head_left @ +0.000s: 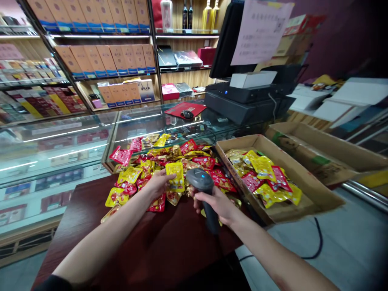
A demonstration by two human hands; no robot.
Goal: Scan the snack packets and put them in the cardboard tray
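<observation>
My left hand (159, 182) pinches a yellow snack packet (175, 176) by its left side and holds it upright above the pile. Wrapped around the handle of a dark grey barcode scanner (200, 180) is my right hand (216, 202). The scanner's head, with a small blue light on top, is close to the packet's right edge. Around and behind both hands spreads a heap of red, yellow and gold packets (129, 174). It lies partly on the dark red wooden counter (133, 250) and reaches the glass top.
An open cardboard box (321, 206) on the right holds several packets. Another cardboard box (303, 131) stands behind it. A monitor (226, 40), a black mouse (187, 114) and a red mat (174, 109) are at the back. A glass display case (60, 133) runs along the left.
</observation>
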